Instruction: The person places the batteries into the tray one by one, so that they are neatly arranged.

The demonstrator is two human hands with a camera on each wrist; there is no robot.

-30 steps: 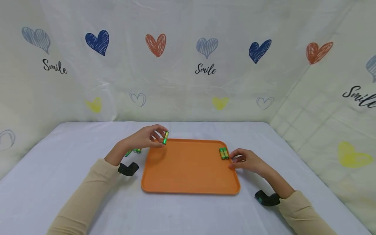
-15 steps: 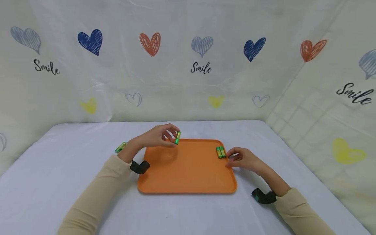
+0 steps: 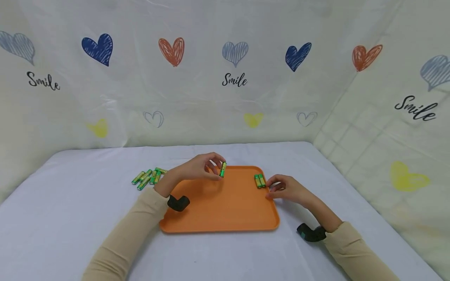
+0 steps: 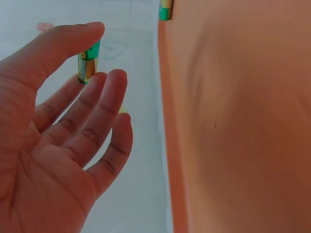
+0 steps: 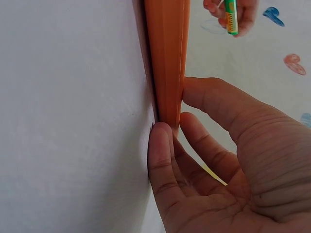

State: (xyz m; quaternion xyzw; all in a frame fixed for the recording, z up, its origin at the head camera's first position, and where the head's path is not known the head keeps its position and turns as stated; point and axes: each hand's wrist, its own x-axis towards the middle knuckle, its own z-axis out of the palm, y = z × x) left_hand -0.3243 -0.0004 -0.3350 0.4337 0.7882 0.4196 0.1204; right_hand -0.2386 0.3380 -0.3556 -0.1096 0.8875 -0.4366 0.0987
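Observation:
My left hand (image 3: 202, 168) pinches a green-and-gold battery (image 3: 223, 169) above the left-middle part of an orange tray (image 3: 228, 212). In the left wrist view the thumb and fingertips hold the battery (image 4: 87, 67) with the other fingers bent. Two batteries (image 3: 259, 181) lie side by side inside the tray at its upper right corner. Beside them my right hand (image 3: 286, 188) grips the tray's right rim. The right wrist view has the thumb on the rim's upper edge and fingers against the outer wall (image 5: 165, 58).
Several batteries (image 3: 145, 179) lie in a loose group on the white tablecloth (image 3: 70, 203) left of the tray, partly behind the left forearm. A white backdrop (image 3: 204, 97) with printed hearts stands behind the table. Black wrist cameras (image 3: 311, 233) sit at both wrists.
The left hand has moved right over the tray with its battery, uncovering more of the battery group on the left. The right hand stays at the tray rim. The head view has shifted slightly.

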